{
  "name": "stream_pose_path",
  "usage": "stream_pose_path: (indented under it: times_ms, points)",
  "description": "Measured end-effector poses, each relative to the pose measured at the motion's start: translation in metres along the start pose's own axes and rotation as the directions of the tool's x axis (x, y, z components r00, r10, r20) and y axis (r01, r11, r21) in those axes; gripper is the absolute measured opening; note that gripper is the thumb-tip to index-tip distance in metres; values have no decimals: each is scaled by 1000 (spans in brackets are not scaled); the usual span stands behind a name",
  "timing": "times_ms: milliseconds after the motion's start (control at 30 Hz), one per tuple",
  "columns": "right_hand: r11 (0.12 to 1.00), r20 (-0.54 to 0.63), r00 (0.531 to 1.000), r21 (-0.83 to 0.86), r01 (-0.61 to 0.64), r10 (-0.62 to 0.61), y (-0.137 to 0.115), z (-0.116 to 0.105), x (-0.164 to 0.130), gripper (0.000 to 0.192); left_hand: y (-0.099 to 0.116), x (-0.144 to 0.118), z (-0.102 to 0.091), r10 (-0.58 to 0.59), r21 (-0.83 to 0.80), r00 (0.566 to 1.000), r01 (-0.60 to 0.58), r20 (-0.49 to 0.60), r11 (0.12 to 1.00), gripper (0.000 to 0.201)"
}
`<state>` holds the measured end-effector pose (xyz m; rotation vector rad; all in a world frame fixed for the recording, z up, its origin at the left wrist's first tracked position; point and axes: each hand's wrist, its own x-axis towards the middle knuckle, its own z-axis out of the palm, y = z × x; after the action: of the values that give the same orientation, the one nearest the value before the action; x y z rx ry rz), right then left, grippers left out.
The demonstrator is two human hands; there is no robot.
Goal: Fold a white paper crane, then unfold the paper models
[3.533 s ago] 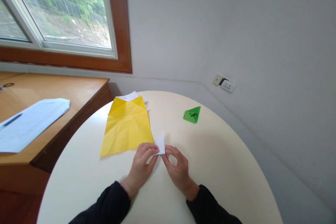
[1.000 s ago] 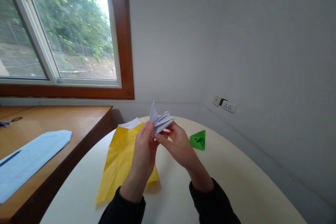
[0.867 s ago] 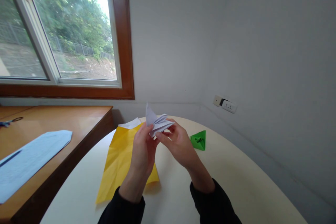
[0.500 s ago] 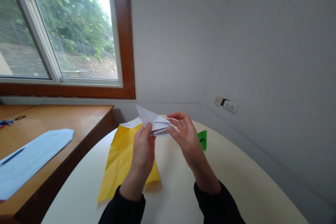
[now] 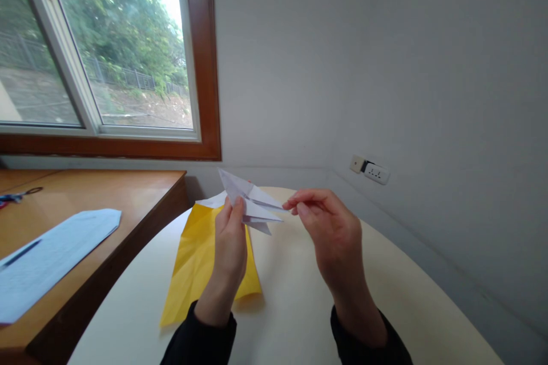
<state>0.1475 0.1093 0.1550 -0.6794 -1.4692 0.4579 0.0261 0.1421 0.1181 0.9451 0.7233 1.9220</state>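
Observation:
A folded white paper (image 5: 257, 211) with pointed, layered flaps is held up over the table. My left hand (image 5: 231, 239) grips its left part, thumb on top and fingers underneath. At the right end, the flaps spread apart into several points. My right hand (image 5: 331, 234) has its fingers drawn together at the tip of one upper flap, touching it. Behind and below my left hand lies a creased yellow sheet (image 5: 192, 262), with a white sheet (image 5: 209, 201) showing at its far edge.
The round cream table (image 5: 295, 319) stands beside a wooden desk (image 5: 141, 194). On the desk are pale papers (image 5: 72, 256), a pen (image 5: 21, 254) and scissors (image 5: 32, 191). A wall socket (image 5: 377, 173) sits beyond the table, with a window (image 5: 115, 45) at left.
My right hand has moved right and closed its fingertips at a flap's end. The paper's flaps have fanned apart. The green folded piece is now hidden behind my right hand.

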Motion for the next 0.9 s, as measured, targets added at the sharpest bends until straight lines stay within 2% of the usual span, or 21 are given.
stream_pose_path:
  times_ms: [100,167,400,533,667,900]
  points:
    - [994,177,984,-105,32,-13,-5,0,-2,16,-1,0,-2,13,8,1000,-13,6,1000,19]
    - [983,210,977,-172,61,-23,-3,2,-4,20,-1,0,-2,1,-9,1000,-1,5,1000,18]
    - [958,232,973,-278,68,-2,5,0,-2,28,9,-2,6,-74,-133,997,73,-4,988,13]
    - [937,252,962,-298,180,-105,6,-1,0,28,11,-2,8,-93,-197,995,97,28,976,12]
    - [900,217,953,-337,277,-211,7,1,1,24,12,-1,7,-124,-252,991,133,52,959,8]
    - [864,172,945,-384,325,-279,17,8,0,22,14,1,10,-230,-342,970,241,73,908,8]
